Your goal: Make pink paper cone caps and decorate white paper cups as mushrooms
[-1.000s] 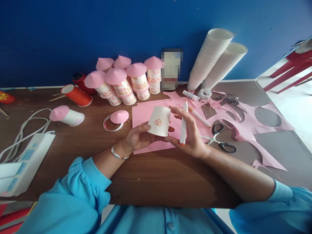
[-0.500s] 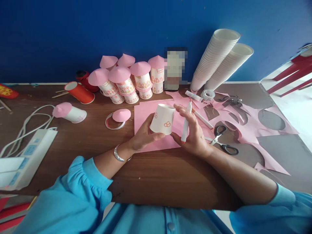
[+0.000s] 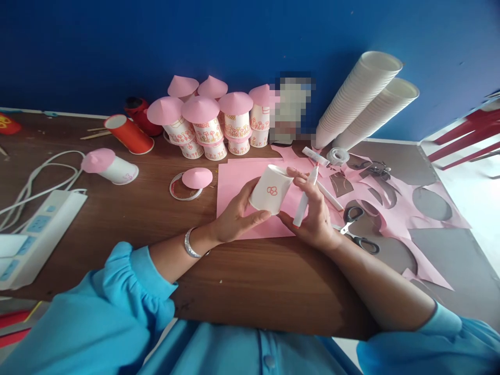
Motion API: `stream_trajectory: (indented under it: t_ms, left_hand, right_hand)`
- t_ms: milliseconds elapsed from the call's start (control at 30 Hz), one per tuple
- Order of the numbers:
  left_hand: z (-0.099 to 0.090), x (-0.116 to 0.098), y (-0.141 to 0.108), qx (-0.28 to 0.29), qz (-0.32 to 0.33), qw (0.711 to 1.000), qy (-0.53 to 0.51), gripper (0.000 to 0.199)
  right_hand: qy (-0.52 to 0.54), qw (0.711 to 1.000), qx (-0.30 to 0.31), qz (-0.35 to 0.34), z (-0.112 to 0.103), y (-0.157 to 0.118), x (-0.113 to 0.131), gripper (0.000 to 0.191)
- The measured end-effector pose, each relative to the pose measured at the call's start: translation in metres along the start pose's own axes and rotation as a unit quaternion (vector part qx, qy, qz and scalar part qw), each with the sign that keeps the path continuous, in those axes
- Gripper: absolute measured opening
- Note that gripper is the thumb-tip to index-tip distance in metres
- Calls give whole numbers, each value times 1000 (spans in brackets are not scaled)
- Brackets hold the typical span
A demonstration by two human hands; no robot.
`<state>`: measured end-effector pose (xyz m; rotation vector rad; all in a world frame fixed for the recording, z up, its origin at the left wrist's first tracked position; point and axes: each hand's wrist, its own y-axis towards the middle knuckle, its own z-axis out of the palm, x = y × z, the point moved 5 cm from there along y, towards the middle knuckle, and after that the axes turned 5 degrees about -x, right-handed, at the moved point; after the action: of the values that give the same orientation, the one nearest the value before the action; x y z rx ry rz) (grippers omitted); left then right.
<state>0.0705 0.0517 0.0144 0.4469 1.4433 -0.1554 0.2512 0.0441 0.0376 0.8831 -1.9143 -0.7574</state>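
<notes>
My left hand grips a white paper cup, turned upside down and tilted to the right, by its side and lower rim. A small orange-red flower is drawn on the cup's front. In my right hand a white marker is held upright between the fingers, its orange-red tip pointing up. Those right fingertips also touch the cup's right side. Beneath both hands lie pink paper sheets on the brown table. Scissors with black handles rest to the right of my right hand.
Decorated cups with pink cone roofs stand stacked along the wall. Two tall stacks of white cups lean at the back right, near tape and pink paper scraps. A power strip and a roofed cup lie at left.
The cup has been turned in my hands, so one flower now faces front, and it tilts further to the right. The view has shifted slightly; the marker stays in my right hand.
</notes>
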Motion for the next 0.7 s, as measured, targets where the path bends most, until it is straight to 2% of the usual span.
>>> stream_trajectory:
  t_ms: [100,200,300,433,567,700]
  left_hand:
    - [0,0,2,12,-11,999,-49,59]
    - [-1,2,4,-14,-12,998,-54,63]
    - [-2,2,4,-49,11,999,-9,74]
    - [-3,0,1,-71,45,993,82,78]
    - [-1,1,0,-51,41,995,70,78]
    - [3,6,1,-18,-13,1000,-1,75]
  right_hand:
    - [26,1000,8,12,-1,-1,-5,87]
    - [21,1000,11,19,1,-3,-8,88]
    - [0,999,16,37,5,-5,-8,89]
    - [-10,999,20,47,10,-8,-6,92]
    - [-21,999,9,50,9,-9,-6,89]
    - [-35,998,12,44,7,-9,-6,89]
